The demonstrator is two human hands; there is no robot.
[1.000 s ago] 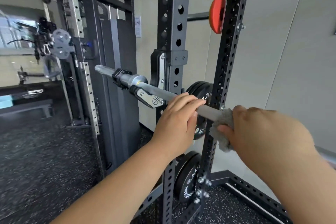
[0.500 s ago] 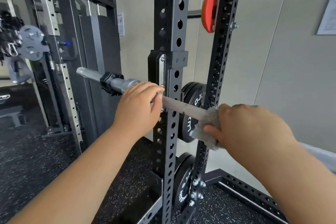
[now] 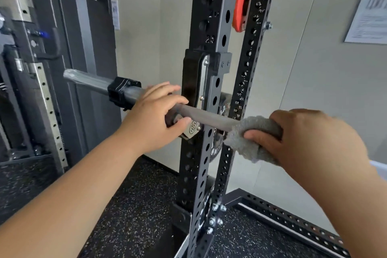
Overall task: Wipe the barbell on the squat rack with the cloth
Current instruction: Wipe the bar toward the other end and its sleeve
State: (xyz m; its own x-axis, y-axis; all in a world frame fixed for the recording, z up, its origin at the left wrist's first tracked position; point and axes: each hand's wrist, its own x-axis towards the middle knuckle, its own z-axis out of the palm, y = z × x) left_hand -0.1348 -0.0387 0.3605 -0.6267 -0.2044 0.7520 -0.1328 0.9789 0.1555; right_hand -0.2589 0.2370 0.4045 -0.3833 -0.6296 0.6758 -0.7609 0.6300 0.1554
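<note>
The squat rack (image 3: pixel 196 174) fills the middle of the view, its black perforated uprights rising from the speckled rubber floor (image 3: pixel 136 205). The barbell (image 3: pixel 209 118) lies across it in the hook (image 3: pixel 193 81) on the near upright, sleeve end pointing left and away. The left hand (image 3: pixel 152 119) has its grip closed round the bar right at the hook, fingers over the top and thumb beneath, apparently steadying it. The right hand (image 3: pixel 314 140) has its grip wrapped round the grey cloth (image 3: pixel 249 134), which is folded about the shaft just right of the uprights. The step in hand looks like the wiping stroke itself, and the next move calls for sliding the cloth along the shaft. Leftward the run is short, stopped by the upright, the hook and the left hand; rightward the bar is hidden under the hand, so the room there cannot be judged. A black collar (image 3: pixel 123 94) clamps the sleeve just beyond the left hand.
</note>
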